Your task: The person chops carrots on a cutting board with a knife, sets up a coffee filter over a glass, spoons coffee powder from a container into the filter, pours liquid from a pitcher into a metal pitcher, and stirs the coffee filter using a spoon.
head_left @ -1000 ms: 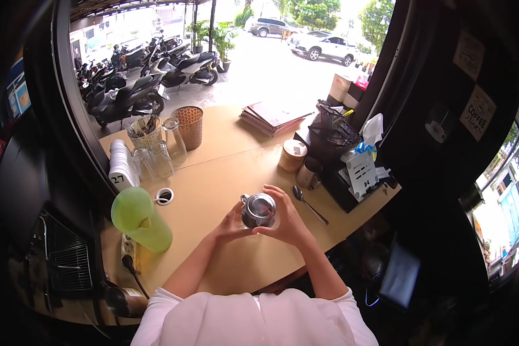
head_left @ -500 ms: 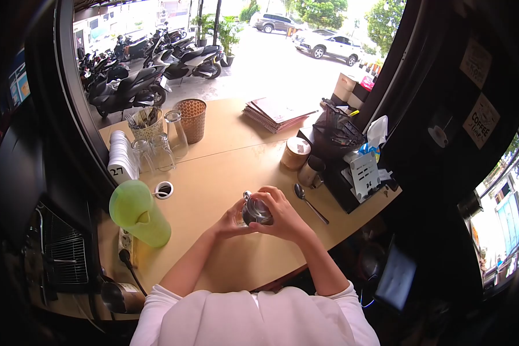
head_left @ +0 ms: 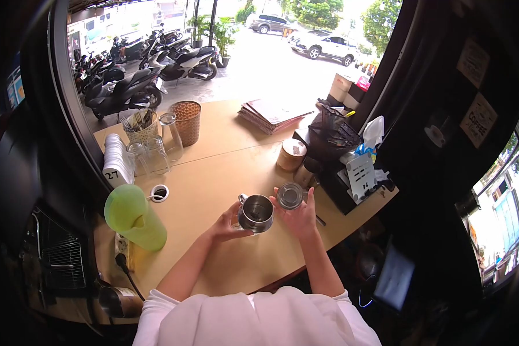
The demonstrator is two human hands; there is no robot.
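My left hand is closed around a shiny steel jug from its left side. The jug's round mouth faces up and its small handle points to the upper left. Just to the right, my right hand holds a clear round piece between thumb and fingers. From above I cannot tell whether it is a lid or a small glass. The two pieces are apart, above the wooden table. Part of a spoon handle shows beside my right hand; the rest is hidden.
On the left stand a green pitcher, white number tags and upturned glasses. A woven basket and a stack of menus are farther back. To the right are a round container and a black box.
My right hand has moved right and lifted the clear round piece away from the steel jug. The jug's mouth now shows, and my right hand covers most of the spoon.
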